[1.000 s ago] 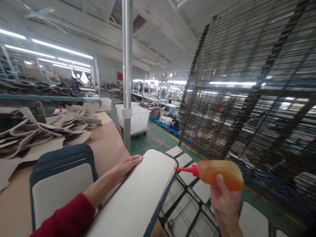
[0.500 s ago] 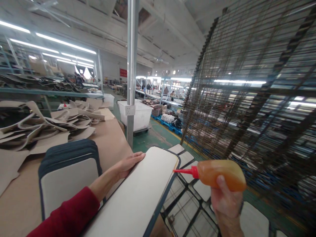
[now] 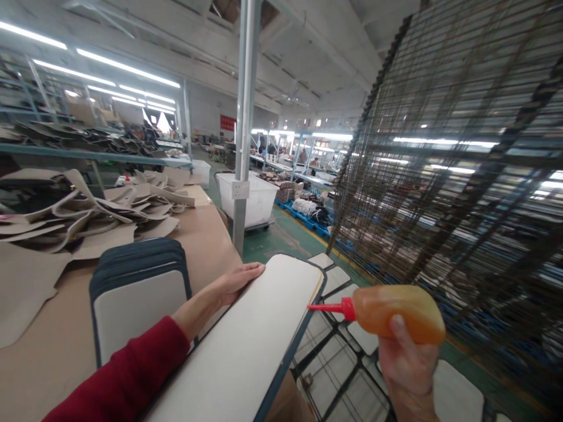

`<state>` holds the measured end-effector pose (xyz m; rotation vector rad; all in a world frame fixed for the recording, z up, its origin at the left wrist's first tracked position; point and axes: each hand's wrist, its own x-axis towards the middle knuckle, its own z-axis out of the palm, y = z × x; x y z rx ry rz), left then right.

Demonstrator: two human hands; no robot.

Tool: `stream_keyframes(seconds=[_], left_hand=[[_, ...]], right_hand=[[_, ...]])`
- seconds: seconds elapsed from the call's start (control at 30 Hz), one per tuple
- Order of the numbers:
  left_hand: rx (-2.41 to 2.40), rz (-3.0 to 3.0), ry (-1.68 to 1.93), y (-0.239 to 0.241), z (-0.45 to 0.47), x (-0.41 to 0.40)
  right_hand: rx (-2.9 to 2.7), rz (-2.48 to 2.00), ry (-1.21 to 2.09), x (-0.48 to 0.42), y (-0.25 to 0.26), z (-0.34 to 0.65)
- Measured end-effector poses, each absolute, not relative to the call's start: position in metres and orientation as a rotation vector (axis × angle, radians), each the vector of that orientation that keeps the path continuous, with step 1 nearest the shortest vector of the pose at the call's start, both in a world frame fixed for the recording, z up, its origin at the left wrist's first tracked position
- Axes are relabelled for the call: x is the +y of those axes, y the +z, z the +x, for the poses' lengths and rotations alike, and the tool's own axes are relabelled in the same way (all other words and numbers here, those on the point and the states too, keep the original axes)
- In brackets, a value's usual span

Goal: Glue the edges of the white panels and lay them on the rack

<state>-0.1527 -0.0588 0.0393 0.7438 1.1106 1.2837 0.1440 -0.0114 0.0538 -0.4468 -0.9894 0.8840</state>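
Observation:
My left hand (image 3: 237, 282), in a red sleeve, grips the left edge of a long white panel (image 3: 246, 328) with rounded corners and a dark blue border; part of its fingers is hidden beneath. My right hand (image 3: 409, 357) is wrapped round a squeeze bottle of amber glue (image 3: 396, 313), tipped on its side. Its red nozzle (image 3: 329, 307) points left, and the tip meets the panel's right edge. A thin yellowish glue line (image 3: 319, 283) runs along the border near the far right corner. To the left stands a stack of similar panels (image 3: 141, 305).
Beige offcuts (image 3: 109, 217) are heaped on the brown tabletop (image 3: 206, 234). A metal post (image 3: 241, 211) and a white bin (image 3: 264, 199) stand beyond. On the right a tall wire rack (image 3: 440, 152) leans, with white panels laid on its lower mesh (image 3: 347, 381).
The nozzle tip has moved slightly along the panel's right edge, away from the far corner and toward me. The surroundings have shifted a little rightward in view. Both holds are the same.

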Motion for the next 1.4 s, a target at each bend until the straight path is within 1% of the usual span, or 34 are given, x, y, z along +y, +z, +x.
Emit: stream_keyframes(seconds=[0.47, 0.93, 1.4], left_hand=[[1.124, 0.676, 1.313, 0.044, -0.15, -0.056], [1.113, 0.667, 1.332, 0.044, -0.158, -0.048], [1.181, 0.584, 1.38, 0.059, -0.156, -0.047]], right_hand=[[-1.001, -0.492, 0.862, -0.021, 0.05, 0.139], [-1.005, -0.524, 0.912, -0.035, 0.053, 0.134], [-1.03, -0.534, 0.962, -0.043, 0.047, 0.133]])
